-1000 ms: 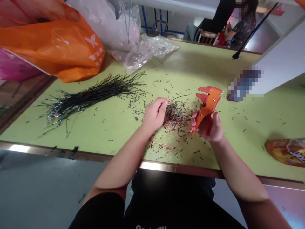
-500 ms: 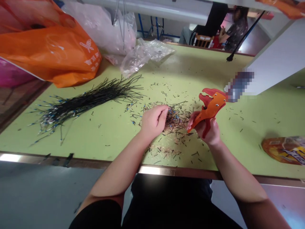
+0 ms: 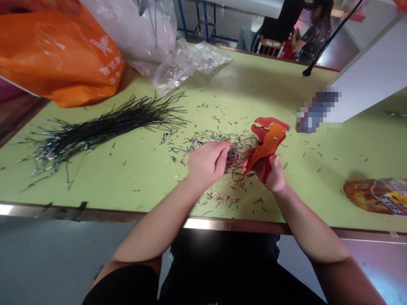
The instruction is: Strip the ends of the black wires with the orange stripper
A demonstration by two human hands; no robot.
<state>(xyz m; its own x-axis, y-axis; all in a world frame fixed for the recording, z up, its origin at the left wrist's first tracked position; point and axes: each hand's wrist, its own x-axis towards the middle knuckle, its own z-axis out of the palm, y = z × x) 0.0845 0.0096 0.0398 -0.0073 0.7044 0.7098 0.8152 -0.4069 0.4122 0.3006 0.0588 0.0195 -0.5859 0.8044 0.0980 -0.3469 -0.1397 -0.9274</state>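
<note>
My left hand (image 3: 208,164) is closed in a pinch on a thin black wire (image 3: 243,141), which runs right toward the jaws of a wire stripper. The orange and red wire stripper (image 3: 269,142) is gripped by its handles in my right hand (image 3: 270,173). The wire's far end is at the tool's jaws; I cannot tell whether they bite on it. Below and between both hands lies a heap of wire scraps (image 3: 233,163), with black snippets, copper strands and blue bits. To the left rests a large bundle of black wires (image 3: 108,127) with blue-tipped ends.
An orange bag (image 3: 73,63) and clear plastic bags (image 3: 187,63) stand at the back left. On the right are a bottle (image 3: 378,195) lying on its side, a white post (image 3: 365,72) and a hanging black cable (image 3: 330,42). People sit beyond the green table (image 3: 152,169).
The wire stripper has moved left, closer to my left hand. A black wire now shows between my left fingers and the tool's jaws. The view has shifted slightly.
</note>
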